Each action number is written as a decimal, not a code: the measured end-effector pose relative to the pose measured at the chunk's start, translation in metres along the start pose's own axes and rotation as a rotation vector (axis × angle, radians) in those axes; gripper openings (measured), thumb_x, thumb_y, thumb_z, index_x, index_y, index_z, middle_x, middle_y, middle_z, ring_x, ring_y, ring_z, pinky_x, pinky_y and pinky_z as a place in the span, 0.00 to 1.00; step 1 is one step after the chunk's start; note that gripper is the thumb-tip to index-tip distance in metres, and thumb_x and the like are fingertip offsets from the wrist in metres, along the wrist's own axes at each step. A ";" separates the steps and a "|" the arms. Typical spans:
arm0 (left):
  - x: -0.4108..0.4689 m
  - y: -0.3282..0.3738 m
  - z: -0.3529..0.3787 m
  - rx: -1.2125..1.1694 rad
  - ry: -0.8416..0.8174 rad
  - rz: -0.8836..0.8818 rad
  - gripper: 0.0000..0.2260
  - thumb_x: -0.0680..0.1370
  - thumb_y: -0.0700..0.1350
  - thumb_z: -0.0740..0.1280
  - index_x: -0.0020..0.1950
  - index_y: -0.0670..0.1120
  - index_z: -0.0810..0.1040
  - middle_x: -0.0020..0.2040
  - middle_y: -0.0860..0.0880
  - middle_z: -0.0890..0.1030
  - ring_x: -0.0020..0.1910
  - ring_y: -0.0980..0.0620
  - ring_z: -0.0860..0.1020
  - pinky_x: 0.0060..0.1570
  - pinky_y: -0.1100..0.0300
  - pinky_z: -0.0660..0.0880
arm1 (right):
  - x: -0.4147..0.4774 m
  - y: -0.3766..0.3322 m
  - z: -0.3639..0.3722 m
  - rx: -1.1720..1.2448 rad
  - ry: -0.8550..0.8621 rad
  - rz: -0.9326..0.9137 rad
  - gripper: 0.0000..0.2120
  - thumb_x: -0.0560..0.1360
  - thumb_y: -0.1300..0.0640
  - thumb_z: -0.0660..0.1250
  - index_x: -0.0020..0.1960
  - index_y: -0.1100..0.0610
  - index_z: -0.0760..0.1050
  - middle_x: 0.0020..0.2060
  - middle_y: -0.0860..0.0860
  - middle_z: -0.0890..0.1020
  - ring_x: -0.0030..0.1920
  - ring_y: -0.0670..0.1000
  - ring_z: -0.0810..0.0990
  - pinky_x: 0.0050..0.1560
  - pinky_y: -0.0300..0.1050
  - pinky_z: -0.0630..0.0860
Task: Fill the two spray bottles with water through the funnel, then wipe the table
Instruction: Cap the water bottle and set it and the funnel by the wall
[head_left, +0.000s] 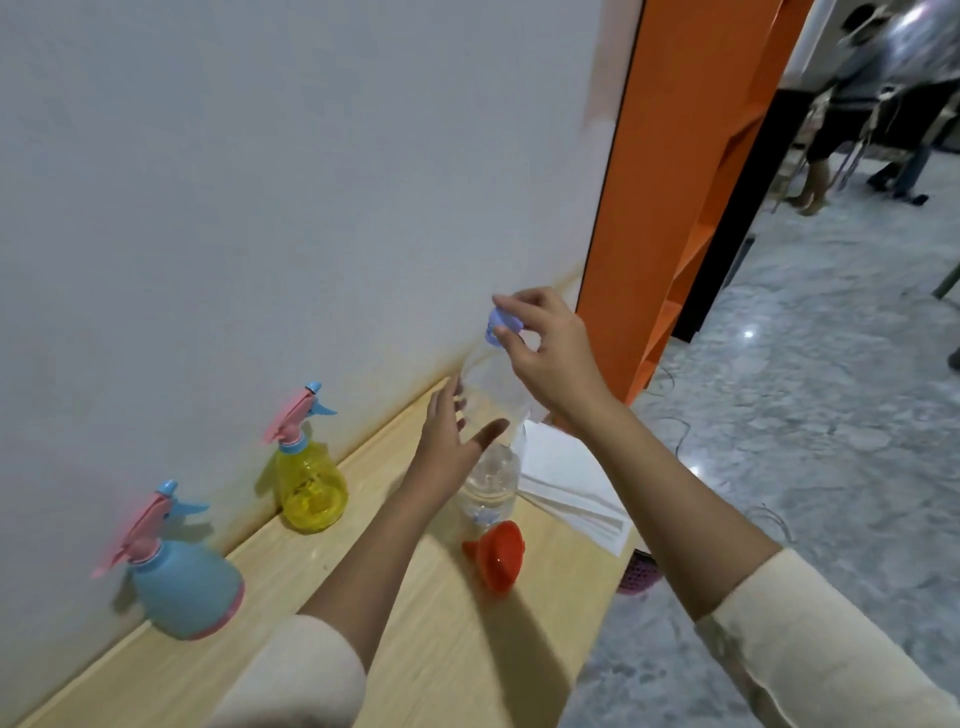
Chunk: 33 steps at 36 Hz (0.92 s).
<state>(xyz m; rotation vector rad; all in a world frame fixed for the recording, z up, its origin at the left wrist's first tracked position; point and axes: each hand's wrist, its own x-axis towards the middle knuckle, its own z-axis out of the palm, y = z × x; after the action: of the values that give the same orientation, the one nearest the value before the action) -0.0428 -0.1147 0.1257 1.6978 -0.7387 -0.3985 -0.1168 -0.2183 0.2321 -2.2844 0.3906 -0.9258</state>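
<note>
Funnel (496, 556) near table edge (582, 613) — right fingers (506, 322) pinch cap (497, 323); left fingers (457, 415) spread.

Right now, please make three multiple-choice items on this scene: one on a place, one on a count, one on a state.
1. Where does the orange funnel lie?
A. on the table
B. in the yellow bottle
C. on the floor

2. How many spray bottles stand by the wall?
A. one
B. two
C. three

3. What is the right hand doing?
A. resting flat
B. gripping the water bottle's cap
C. holding tissue

Answers: 1 A, it lies on its side on the wood; 2 B, a blue one and a yellow one; 3 B, fingertips pinch the cap.
</note>
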 end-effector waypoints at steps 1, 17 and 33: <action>0.001 0.001 0.000 0.001 -0.002 -0.010 0.36 0.72 0.47 0.72 0.75 0.45 0.57 0.71 0.47 0.64 0.68 0.51 0.67 0.66 0.57 0.68 | 0.003 0.001 -0.002 -0.036 -0.042 -0.013 0.16 0.76 0.62 0.65 0.64 0.60 0.75 0.56 0.55 0.75 0.56 0.50 0.74 0.53 0.30 0.64; 0.000 0.000 -0.002 -0.005 0.023 -0.025 0.33 0.73 0.44 0.72 0.73 0.47 0.60 0.67 0.51 0.66 0.67 0.53 0.69 0.66 0.56 0.69 | 0.025 0.010 -0.010 -0.027 -0.276 -0.031 0.13 0.76 0.61 0.66 0.60 0.57 0.79 0.56 0.52 0.77 0.54 0.50 0.77 0.58 0.40 0.73; 0.001 0.002 -0.007 -0.067 -0.025 -0.079 0.35 0.73 0.44 0.72 0.75 0.46 0.58 0.71 0.50 0.66 0.69 0.53 0.67 0.67 0.54 0.68 | 0.028 0.022 -0.023 0.268 -0.429 0.054 0.14 0.75 0.66 0.66 0.60 0.57 0.79 0.56 0.42 0.76 0.57 0.40 0.74 0.56 0.24 0.70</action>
<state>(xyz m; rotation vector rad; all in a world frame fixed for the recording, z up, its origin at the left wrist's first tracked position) -0.0381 -0.1103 0.1299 1.6655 -0.6709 -0.4949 -0.1139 -0.2588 0.2448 -2.1352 0.1302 -0.4120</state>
